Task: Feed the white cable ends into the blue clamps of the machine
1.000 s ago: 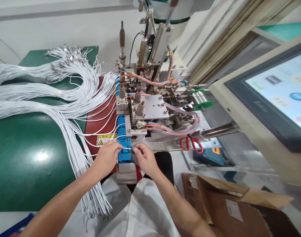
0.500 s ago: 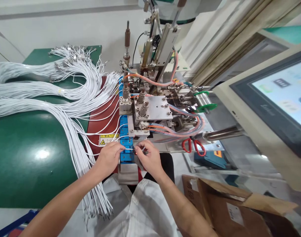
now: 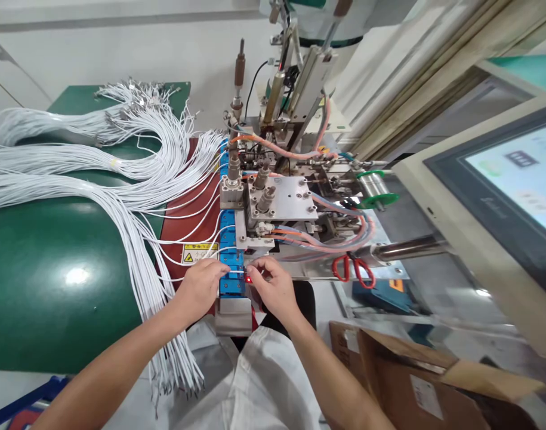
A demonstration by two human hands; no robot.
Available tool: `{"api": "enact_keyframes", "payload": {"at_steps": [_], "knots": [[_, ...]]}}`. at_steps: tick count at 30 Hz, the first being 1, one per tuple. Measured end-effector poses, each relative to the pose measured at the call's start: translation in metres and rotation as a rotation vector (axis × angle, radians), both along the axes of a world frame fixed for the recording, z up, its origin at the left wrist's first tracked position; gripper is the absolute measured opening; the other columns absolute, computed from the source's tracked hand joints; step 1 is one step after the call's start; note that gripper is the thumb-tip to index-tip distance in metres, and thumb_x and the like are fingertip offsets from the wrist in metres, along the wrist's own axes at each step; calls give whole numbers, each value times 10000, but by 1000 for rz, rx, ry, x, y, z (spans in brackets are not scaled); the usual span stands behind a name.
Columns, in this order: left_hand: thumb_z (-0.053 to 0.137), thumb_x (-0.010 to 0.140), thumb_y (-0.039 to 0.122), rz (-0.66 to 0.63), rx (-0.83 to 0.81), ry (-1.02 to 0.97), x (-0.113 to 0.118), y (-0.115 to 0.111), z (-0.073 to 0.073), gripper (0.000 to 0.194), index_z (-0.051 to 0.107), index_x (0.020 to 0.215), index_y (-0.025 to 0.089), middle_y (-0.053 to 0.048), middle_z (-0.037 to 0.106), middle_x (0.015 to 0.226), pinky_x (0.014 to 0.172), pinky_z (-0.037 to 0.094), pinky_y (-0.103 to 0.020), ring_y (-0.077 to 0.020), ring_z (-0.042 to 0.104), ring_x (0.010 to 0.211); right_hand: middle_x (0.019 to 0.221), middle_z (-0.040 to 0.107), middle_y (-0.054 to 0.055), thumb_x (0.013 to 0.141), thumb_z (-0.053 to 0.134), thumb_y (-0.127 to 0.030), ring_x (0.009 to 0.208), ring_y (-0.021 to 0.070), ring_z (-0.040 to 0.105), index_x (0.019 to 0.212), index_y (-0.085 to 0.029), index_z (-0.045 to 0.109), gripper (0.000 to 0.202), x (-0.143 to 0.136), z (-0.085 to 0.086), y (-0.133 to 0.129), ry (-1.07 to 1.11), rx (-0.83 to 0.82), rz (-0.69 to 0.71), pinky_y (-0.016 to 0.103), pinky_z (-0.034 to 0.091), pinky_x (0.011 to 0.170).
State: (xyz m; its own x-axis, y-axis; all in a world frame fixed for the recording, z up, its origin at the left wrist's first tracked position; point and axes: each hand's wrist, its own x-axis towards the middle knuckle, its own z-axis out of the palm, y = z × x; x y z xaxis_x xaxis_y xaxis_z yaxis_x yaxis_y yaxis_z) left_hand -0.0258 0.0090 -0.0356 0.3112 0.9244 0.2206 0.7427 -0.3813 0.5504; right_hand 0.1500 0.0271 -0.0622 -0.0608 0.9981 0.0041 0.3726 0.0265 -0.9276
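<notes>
One white cable [image 3: 236, 272] lies across a blue fixture block [image 3: 230, 259] at the near end of the machine. My left hand [image 3: 204, 283] pinches this cable just left of the block. On the block's right side, my right hand [image 3: 273, 283] has thumb and finger closed at the cable's end; the tip itself is hidden by the fingers. A small red light [image 3: 248, 279] glows beside the right thumb. Other white cables run from the blue blocks back to a large bundle [image 3: 120, 224] on the left.
The bundles rest on a green table [image 3: 53, 280] and a red mat [image 3: 178, 224]. Ahead stands the metal machine [image 3: 284, 197] with hoses and a wire spool [image 3: 373, 186]. Red-handled scissors [image 3: 354, 270], a touchscreen [image 3: 518, 161] and a cardboard box [image 3: 402, 370] are at right.
The view has shifted slightly. Both hands keep nearly the same place at the blue block, and the red light shows more plainly beside the right thumb.
</notes>
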Motion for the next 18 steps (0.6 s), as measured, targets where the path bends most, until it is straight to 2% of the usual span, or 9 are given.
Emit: {"api": "enact_keyframes", "payload": {"at_steps": [5, 8, 13, 18], "knots": [[433, 816, 45, -13, 10, 6, 1, 0, 1, 210, 611, 856, 148, -48, 665, 828, 750, 487, -304, -172, 601, 796, 715, 579, 10, 768, 531, -269, 621, 127, 525, 722, -179, 604, 125, -1, -1, 0, 10, -14, 10, 231, 410, 568], [429, 818, 50, -13, 16, 12, 1, 0, 1, 210, 612, 850, 150, -47, 665, 822, 747, 489, -305, -172, 602, 789, 702, 575, 15, 773, 525, -261, 646, 137, 534, 686, -181, 599, 139, -1, 0, -1, -19, 19, 46, 235, 414, 576], [410, 825, 52, -16, -24, 13, 2, -1, 4, 224, 610, 865, 145, -54, 653, 810, 729, 498, -301, -167, 601, 772, 756, 580, 33, 796, 486, -258, 707, 153, 537, 717, -188, 580, 142, -5, -1, -9, -128, 131, -40, 261, 425, 635], [378, 814, 32, 7, -96, 85, 6, -6, 7, 261, 603, 909, 126, -88, 632, 847, 759, 500, -325, -181, 594, 807, 686, 572, 18, 789, 456, -274, 646, 157, 520, 698, -188, 552, 157, -6, -2, -12, -203, 14, -61, 274, 407, 620]]}}
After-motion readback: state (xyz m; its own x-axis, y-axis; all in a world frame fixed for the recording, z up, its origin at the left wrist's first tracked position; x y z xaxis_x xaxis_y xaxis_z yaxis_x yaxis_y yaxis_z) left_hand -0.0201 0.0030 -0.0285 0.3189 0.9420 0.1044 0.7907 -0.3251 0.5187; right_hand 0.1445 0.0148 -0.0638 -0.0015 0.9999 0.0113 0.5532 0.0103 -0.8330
